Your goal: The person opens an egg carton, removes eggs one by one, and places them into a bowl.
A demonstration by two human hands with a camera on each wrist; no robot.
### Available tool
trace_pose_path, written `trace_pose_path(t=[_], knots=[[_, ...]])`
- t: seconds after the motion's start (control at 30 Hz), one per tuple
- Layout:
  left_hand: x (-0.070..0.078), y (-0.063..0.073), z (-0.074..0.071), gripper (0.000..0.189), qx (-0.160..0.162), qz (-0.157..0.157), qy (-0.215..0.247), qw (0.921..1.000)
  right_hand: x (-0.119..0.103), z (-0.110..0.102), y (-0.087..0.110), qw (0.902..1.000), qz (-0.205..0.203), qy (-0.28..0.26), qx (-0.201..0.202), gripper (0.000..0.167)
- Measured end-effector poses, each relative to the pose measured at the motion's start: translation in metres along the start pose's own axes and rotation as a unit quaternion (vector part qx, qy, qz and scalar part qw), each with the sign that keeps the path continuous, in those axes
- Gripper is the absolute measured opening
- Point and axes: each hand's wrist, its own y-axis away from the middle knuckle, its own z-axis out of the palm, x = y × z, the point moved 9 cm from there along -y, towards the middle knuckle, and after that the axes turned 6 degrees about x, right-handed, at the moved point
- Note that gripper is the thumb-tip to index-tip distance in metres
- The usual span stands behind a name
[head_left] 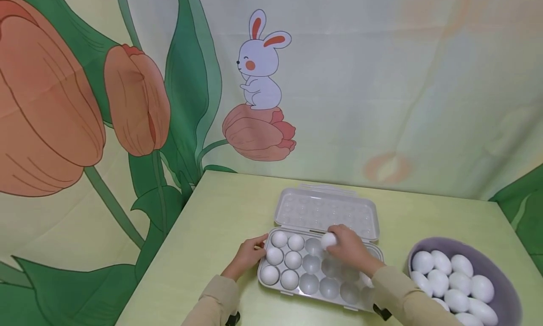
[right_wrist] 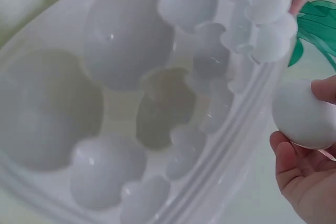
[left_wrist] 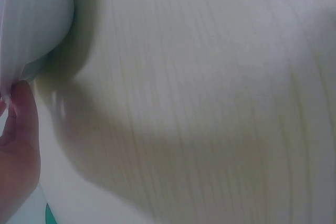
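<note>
A clear plastic egg tray (head_left: pixel 308 284) lies on the table with its hinged lid (head_left: pixel 326 212) laid back behind it. White eggs (head_left: pixel 292 260) fill the two leftmost columns; the visible cups just right of them hold nothing. My left hand (head_left: pixel 247 256) pinches the tray's left rim, thumb and fingers on the edge in the left wrist view. Above the back row, my right hand (head_left: pixel 349 247) holds a white egg (right_wrist: pixel 304 114) between thumb and fingers, close over a cup beyond the filled columns. My right forearm hides part of the tray's right end.
At the right stands a purple-grey bowl (head_left: pixel 506 293) with many white eggs (head_left: pixel 460 282) heaped inside, near my right sleeve. A curtain (head_left: pixel 339 80) printed with tulips and a rabbit hangs behind the pale wooden table (head_left: pixel 229 208).
</note>
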Motion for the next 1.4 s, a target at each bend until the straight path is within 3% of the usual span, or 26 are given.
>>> trace_pose_path(t=[0.33,0.67,0.8,1.0,1.17,1.4], knots=[[0.001,0.0,0.002,0.051,-0.002,0.008,0.002,1.0,0.009,-0.059,0.024,0.9979,0.006,-0.041,-0.049,0.027],[0.002,-0.001,0.003,0.052,-0.001,0.004,0.0,1.0,0.049,-0.11,0.055,0.9912,0.073,-0.037,-0.104,0.039],[0.003,-0.001,0.003,0.053,-0.002,0.001,-0.001,1.0,0.067,-0.126,0.066,0.99,0.078,0.0,-0.117,0.041],[0.004,-0.002,0.003,0.053,-0.002,0.001,0.001,1.0,0.088,-0.144,0.083,0.9888,0.042,0.058,-0.131,0.035],[0.004,-0.002,0.004,0.053,-0.005,0.006,0.003,1.0,0.107,-0.15,0.098,0.9834,0.04,0.055,-0.168,0.034],[0.004,-0.004,0.004,0.053,0.0,0.005,0.002,1.0,0.125,-0.16,0.111,0.982,0.019,0.072,-0.174,0.029]])
